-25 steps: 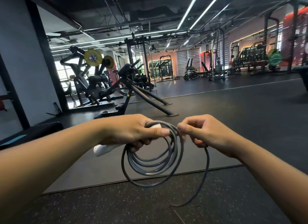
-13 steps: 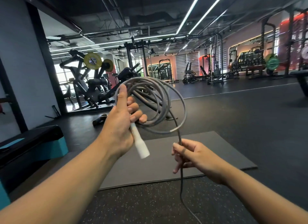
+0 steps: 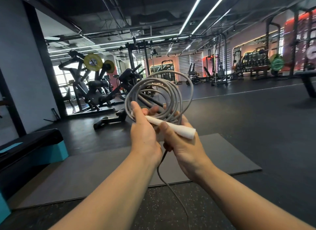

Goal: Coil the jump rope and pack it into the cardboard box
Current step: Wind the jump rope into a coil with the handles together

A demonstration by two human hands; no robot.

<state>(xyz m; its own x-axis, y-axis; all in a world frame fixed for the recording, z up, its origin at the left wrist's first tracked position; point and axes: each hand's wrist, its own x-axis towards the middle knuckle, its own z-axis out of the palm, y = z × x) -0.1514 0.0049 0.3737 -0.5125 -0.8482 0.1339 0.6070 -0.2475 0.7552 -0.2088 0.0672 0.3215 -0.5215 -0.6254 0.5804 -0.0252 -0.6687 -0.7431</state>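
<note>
The grey jump rope [image 3: 172,91] is wound into several loops held upright in front of me. My left hand [image 3: 145,134] grips the bottom of the coil together with the white handle [image 3: 172,128], which points down to the right. My right hand [image 3: 184,144] is closed around the same bundle just below and right of the left hand. A loose tail of rope [image 3: 171,188] hangs from between my hands toward the floor. No cardboard box is in view.
A grey exercise mat [image 3: 102,171] lies on the dark rubber floor below my hands. A black and teal step platform [image 3: 34,149] stands at the left. Weight machines [image 3: 95,87] and racks [image 3: 256,67] fill the back of the gym.
My right hand has risen from the hanging rope and joined the left hand at the coil. The white handle has swung from pointing down to pointing right, and another loop has been added.
</note>
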